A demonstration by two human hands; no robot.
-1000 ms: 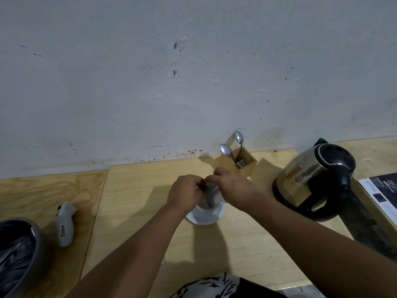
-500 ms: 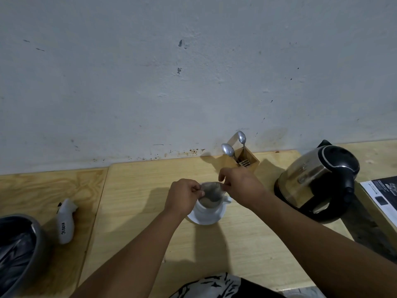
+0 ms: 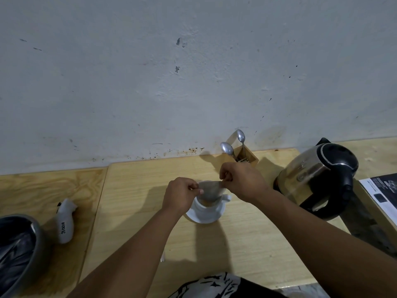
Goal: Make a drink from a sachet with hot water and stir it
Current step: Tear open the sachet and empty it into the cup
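A white cup (image 3: 207,209) stands on a white saucer (image 3: 204,219) in the middle of the wooden table. Just above the cup's mouth hangs a grey sachet (image 3: 209,191), tilted and blurred. My left hand (image 3: 180,195) pinches its left edge and my right hand (image 3: 242,181) pinches its right corner. Light brown powder shows inside the cup under the sachet. A steel kettle (image 3: 315,179) with a black lid and handle stands to the right. Two spoons (image 3: 227,148) stick up from a wooden holder (image 3: 247,155) behind my right hand.
A white bottle-shaped object (image 3: 65,220) lies on the left board. A dark metal bin (image 3: 19,250) with a black liner sits at the far left. A dark booklet (image 3: 384,194) lies at the right edge. The wall runs close behind the table.
My hands have drawn apart, stretching the sachet open over the cup. The sachet, hidden between my fingers a second ago, now shows.
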